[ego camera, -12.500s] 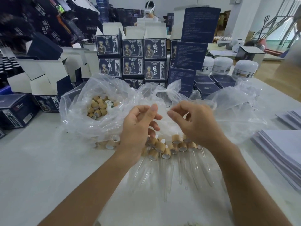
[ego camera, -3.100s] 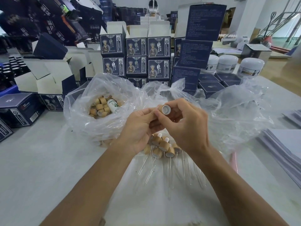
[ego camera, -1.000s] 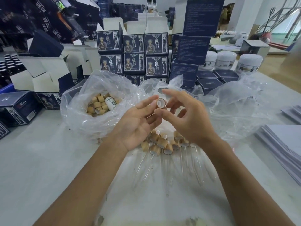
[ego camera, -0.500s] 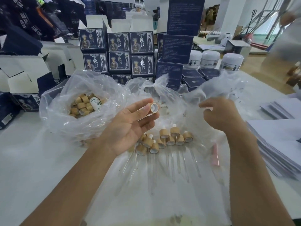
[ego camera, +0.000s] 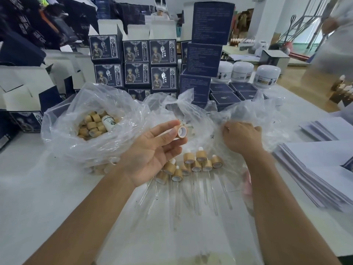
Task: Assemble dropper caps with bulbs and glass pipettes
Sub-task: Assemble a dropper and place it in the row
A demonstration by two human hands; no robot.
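My left hand is palm up and pinches a wooden dropper cap between thumb and forefinger, its white-lined opening facing me. My right hand is to the right, knuckles up, fingers curled into the clear plastic bag; what it holds there is hidden. Below the hands, several assembled droppers with wooden caps, white bulbs and glass pipettes lie in a row on plastic sheeting. A clear bag at the left holds loose wooden caps and a small white bottle.
Stacked dark blue printed boxes and taller blue boxes stand behind the bags. White jars sit at the back right. Paper stacks lie along the right. Open cartons crowd the left. A blurred person stands far right.
My right hand left the cap and moved right into the clear plastic bag. My left hand kept the cap, palm up. The view shifted slightly right.
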